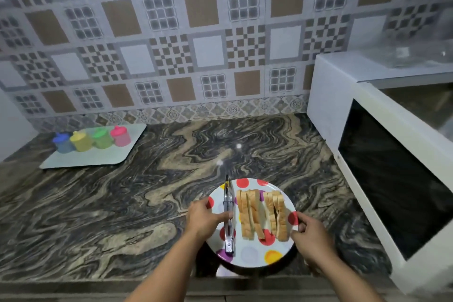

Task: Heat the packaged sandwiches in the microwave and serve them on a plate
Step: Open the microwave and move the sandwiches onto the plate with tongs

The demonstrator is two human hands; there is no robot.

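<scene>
Desk (122,203): dark marbled stone with tan swirls, running to a patterned tile wall.

Microwave (382,154): white box with a dark glass door, standing on the desk at the right. The door hangs open toward the viewer; the cavity behind it is only partly in view, and nothing can be made out inside.

Tray (127,152): pale rectangular tray at the far left of the desk, carrying four small lidded plastic containers (92,140) in blue, yellow, green and pink.

Plate (250,256): round white plate with coloured polka dots, at the near edge of the desk, well apart from the tray and near the microwave door.

Sandwiches (262,214): two rows of light brown bread sandwiches standing on edge on the plate, no packaging visible on them.

Tongs (228,213): metal tongs lying lengthwise on the plate's left part, just beside the sandwiches.

Left hand (203,218): grasping the plate's left rim, thumb resting against the tongs.

Right hand (310,235): pinching the plate's right rim.

Assessment: sandwiches are unwrapped and plated. Whether heating has taken place cannot be established from this view. If it has, only setting the plate down for serving and shutting the door remain; if not, the plate has yet to go into the oven.
</scene>
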